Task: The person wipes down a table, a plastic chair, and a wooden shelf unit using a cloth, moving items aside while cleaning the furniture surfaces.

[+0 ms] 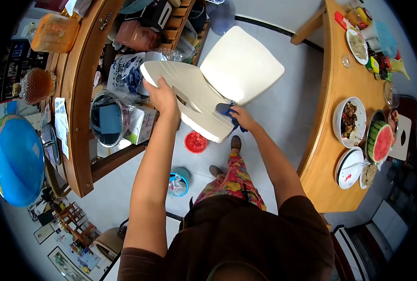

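A cream plastic chair stands tilted in front of me, with its backrest (190, 89) toward me and its seat (242, 64) beyond. My left hand (163, 97) grips the left end of the backrest's edge. At the other end, my right hand (241, 118) holds a dark blue cloth (225, 109) against the backrest. The slot in the backrest lies between my two hands. Part of the cloth hangs below my right fingers.
On the right is a wooden table (318, 140) with bowls, plates and a cut watermelon (381, 143). A wooden shelf (80, 140) with boxes and a globe (17, 159) stand left. A red basin (196, 142) and a blue bucket (179, 181) sit on the floor near my feet.
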{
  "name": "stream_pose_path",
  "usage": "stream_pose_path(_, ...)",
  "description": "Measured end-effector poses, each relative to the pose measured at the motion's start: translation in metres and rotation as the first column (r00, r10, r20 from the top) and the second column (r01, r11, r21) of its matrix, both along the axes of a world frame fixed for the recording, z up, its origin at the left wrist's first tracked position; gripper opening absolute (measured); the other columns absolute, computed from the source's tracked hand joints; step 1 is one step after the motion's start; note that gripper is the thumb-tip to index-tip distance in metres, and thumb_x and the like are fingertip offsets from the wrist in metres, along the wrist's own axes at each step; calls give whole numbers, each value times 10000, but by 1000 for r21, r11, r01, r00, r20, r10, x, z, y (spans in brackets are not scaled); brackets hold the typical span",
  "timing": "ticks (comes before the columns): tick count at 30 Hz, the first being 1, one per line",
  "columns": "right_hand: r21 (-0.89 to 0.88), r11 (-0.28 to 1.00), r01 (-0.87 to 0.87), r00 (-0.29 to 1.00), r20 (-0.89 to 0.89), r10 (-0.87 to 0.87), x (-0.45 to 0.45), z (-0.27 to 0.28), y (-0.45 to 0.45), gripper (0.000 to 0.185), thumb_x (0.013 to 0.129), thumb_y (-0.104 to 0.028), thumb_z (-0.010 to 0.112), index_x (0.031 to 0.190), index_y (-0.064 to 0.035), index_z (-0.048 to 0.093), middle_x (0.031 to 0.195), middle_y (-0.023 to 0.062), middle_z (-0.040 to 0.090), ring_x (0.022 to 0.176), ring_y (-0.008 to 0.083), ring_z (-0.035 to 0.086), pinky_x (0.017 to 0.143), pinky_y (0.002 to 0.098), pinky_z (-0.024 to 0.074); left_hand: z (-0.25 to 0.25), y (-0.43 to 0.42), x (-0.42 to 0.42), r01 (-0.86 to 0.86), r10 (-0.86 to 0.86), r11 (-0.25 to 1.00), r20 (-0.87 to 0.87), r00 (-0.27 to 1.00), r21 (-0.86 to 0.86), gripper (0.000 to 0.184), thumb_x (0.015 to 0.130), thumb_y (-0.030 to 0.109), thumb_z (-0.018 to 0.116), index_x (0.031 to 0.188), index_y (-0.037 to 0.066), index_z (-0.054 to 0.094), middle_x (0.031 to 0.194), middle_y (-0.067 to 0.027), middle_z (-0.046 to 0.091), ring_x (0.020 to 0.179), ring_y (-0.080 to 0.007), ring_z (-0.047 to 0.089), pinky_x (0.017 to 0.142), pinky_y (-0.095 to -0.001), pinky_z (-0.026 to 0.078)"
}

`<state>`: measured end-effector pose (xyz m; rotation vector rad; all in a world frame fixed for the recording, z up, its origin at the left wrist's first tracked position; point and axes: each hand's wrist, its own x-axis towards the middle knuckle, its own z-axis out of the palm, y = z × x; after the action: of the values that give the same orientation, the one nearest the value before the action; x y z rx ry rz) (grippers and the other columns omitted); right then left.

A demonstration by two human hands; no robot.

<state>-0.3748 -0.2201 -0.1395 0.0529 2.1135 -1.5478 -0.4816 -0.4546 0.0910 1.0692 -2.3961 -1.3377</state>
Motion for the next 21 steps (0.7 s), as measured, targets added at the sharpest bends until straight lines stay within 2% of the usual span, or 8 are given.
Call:
stream_pose_path(3, 88, 992, -95, 983, 165, 80, -29, -24, 4, 345, 917, -182, 607, 1199, 16, 630, 1073, 167, 700, 951, 271, 658, 868, 352, 498, 5, 4, 0, 3, -1, 999, -57, 998, 38, 584, 1010, 343, 455, 1492, 48, 303, 1346, -292, 532, 1198, -430, 556, 1017, -459, 419)
stream_pose_path(6, -486, 819, 305, 945, 259, -198, -77, 46, -37, 325, 967, -184, 584, 1245, -22, 629, 1023, 23, 671, 905, 114, 591, 810, 269, 482, -5, -1, -1, -11, 17, 998, -98, 995, 57, 585, 1029, 392, 423, 1485, 41, 320, 1359, -294, 518, 1211, -430, 543, 1020, -454, 414)
stream_pose_path(10, -654, 751, -90, 989, -145, -7, -127, 129, -120, 537, 1040, -285, 511, 1510, -67, 370, 1497, 82, 407, 1350, 196, 403, 1109, 322, 337, -24, -14, -1, 49, -52, 998, -114, 992, -28, 606, 1035, 442, 379, 1469, 23, 334, 1358, -313, 505, 1219, -448, 526, 1026, -461, 401)
stream_pose_path(13, -362, 914, -183, 930, -365, 41, -141, 99, -183, 607, 1041, -417, 438, 1516, -53, 337, 1611, 201, 218, 1497, 344, 185, 1208, 381, 150, -14, -9, -2, 14, -17, 999, -63, 998, -37, 594, 1037, 426, 387, 1469, 21, 334, 1355, -312, 505, 1214, -441, 527, 1015, -455, 401)
stream_pose_path(16, -371, 927, -52, 984, -178, -17, -156, 63, -184, 604, 1018, -438, 471, 1502, -90, 373, 1571, 300, 232, 1475, 409, 217, 1196, 415, 207, -12, -6, -2, -5, 7, 1000, -75, 997, 25, 537, 1050, 406, 394, 1438, 35, 376, 1309, -197, 543, 1164, -290, 538, 1001, -374, 409)
stream_pose_path(19, -171, 985, -30, 999, -25, 26, -145, -11, -154, 595, 1019, -420, 463, 1484, -54, 401, 1540, 269, 336, 1462, 353, 289, 1187, 366, 225, -5, -2, -2, 7, -4, 999, -58, 998, 45, 533, 1052, 403, 393, 1444, 43, 366, 1305, -191, 544, 1160, -280, 540, 999, -369, 412)
stream_pose_path(20, -153, 985, -77, 997, 20, 81, -135, -39, -136, 567, 1020, -397, 462, 1482, -74, 415, 1511, 239, 393, 1420, 338, 358, 1167, 365, 264, -4, -2, -2, 16, -13, 999, -62, 998, 41, 581, 1039, 410, 400, 1478, 38, 321, 1324, -286, 536, 1180, -405, 556, 1003, -445, 413)
stream_pose_path(21, -138, 983, -123, 989, 64, 133, -127, -62, -117, 540, 1020, -375, 461, 1480, -95, 429, 1483, 210, 450, 1378, 323, 426, 1146, 364, 304, -4, -1, -1, 17, -15, 999, -65, 998, 34, 580, 1039, 409, 400, 1478, 39, 320, 1319, -284, 540, 1177, -407, 559, 1001, -446, 414)
